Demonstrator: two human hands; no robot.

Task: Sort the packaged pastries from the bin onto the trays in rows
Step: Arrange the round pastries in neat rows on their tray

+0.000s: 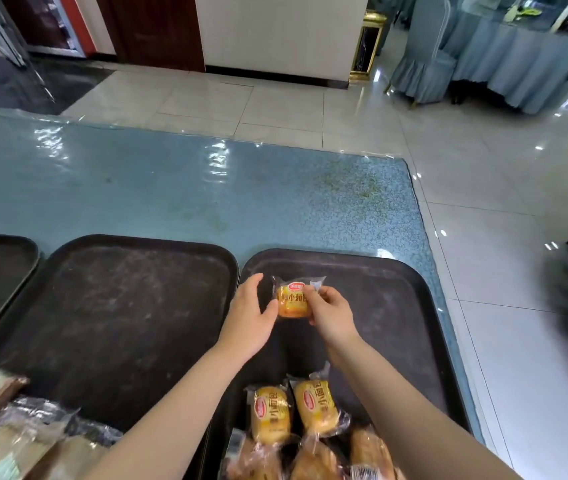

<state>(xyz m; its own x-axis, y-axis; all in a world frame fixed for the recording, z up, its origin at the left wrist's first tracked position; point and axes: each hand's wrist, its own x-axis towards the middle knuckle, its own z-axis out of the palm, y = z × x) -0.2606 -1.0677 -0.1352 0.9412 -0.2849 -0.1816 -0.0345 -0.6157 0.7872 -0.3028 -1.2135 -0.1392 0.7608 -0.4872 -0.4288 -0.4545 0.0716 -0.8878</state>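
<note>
Two hands (251, 313) (331, 313) hold one pastry (293, 299); three trays (144, 306).

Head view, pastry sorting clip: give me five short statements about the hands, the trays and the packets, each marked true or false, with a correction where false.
1. The right hand pinches a yellow packaged bun. True.
2. The held bun is over the middle tray. False: it is over the right tray.
3. Two more yellow buns lie at the near end of the right tray. True.
4. The left hand grips a second packet. False: it is open beside the held bun and holds no other packet.
5. The middle tray's far half is filled with rows of packets. False: its far half is bare; brown-wrapped packets overlap only its near left corner.
</note>
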